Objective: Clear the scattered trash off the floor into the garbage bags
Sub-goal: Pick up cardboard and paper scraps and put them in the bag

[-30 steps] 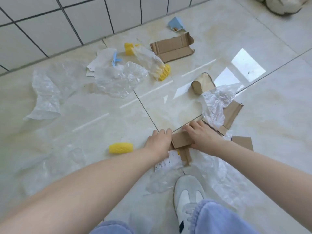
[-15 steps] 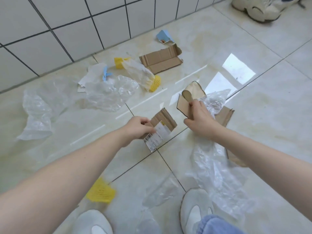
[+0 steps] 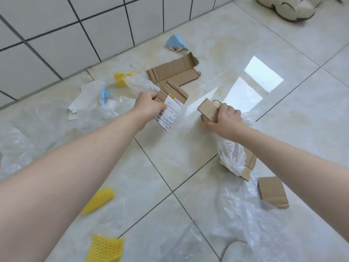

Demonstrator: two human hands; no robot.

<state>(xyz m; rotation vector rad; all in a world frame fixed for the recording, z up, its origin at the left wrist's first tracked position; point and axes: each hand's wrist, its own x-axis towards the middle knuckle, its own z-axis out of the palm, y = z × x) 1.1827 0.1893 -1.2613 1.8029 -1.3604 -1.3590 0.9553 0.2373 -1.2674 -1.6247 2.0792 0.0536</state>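
Left hand [image 3: 149,105]: fingers curled round a cardboard piece with a printed label [image 3: 171,108], lifted above the floor [image 3: 188,148]. Right hand [image 3: 224,118]: gripping a folded cardboard piece [image 3: 207,110] and crumpled clear plastic [image 3: 232,156] that hangs below the wrist.

On the floor, largest first:
- clear plastic sheets, left [image 3: 17,148] and lower right [image 3: 243,214];
- flat cardboard box [image 3: 173,72], near the wall;
- white paper [image 3: 86,97] with a blue scrap [image 3: 103,94] on it;
- brown cardboard flap [image 3: 272,191], right;
- yellow foam nets, three (one by the wall [image 3: 119,79], two nearer [image 3: 98,200] [image 3: 106,247]);
- blue paper cup [image 3: 176,43], torn, by the wall.
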